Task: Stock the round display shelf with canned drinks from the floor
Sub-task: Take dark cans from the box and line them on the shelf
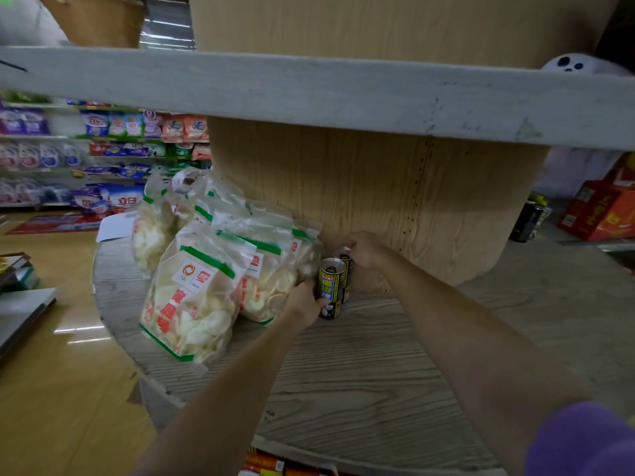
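Two cans (pixel 335 286) upright on round shelf (pixel 360 372) | left hand (pixel 304 300) grips front | right hand (pixel 364 250) grips rear | labels unreadable

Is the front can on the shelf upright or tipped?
Upright: front can stands on the shelf, top rim up, left hand gripping it.

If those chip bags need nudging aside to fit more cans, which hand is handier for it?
Probably the left hand. It holds the front can right beside the chip bags, already touching the nearest one. The right hand grips the back can against the wooden column, on the far side from them.
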Demonstrator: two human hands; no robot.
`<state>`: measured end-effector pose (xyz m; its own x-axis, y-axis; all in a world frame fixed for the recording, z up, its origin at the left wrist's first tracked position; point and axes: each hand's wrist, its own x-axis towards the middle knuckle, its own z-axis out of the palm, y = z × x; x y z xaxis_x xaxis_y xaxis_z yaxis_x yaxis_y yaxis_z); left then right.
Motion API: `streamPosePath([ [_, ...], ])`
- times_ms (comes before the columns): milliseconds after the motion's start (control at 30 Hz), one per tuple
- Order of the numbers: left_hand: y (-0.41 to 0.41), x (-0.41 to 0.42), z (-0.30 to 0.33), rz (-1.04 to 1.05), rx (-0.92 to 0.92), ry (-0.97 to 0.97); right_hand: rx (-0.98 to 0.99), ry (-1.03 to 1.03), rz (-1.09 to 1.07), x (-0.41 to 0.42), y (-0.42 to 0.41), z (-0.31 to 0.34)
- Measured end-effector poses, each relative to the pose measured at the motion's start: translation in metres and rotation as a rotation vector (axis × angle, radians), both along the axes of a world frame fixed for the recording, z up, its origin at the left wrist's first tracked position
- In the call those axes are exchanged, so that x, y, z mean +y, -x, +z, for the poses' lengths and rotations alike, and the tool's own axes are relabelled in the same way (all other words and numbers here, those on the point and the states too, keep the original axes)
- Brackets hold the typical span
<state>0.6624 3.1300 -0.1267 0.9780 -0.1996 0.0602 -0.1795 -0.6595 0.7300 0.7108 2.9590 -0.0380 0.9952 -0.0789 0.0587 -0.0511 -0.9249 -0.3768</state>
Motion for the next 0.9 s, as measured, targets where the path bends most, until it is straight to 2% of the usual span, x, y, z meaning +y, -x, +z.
streamPosePath([
  [167,0.013,0.004,0.004,0.037,-0.004,-0.046,-0.026,-0.096,-0.031,0.002,0.016,-0.004],
  [333,0.020,0.006,-0.004,0.035,0.099,0.012,-0.073,-0.089,-0.055,-0.001,0.049,-0.009],
  [633,0.054,-0.051,-0.018,-0.222,0.167,0.079,0.070,-0.157,-0.130,-0.071,0.146,-0.036],
  [733,0.085,-0.084,-0.018,-0.318,0.223,0.110,0.119,-0.179,-0.221,-0.100,0.192,-0.042],
  [900,0.144,-0.148,-0.006,-0.492,0.246,0.136,0.029,-0.335,-0.369,-0.152,0.266,-0.067],
])
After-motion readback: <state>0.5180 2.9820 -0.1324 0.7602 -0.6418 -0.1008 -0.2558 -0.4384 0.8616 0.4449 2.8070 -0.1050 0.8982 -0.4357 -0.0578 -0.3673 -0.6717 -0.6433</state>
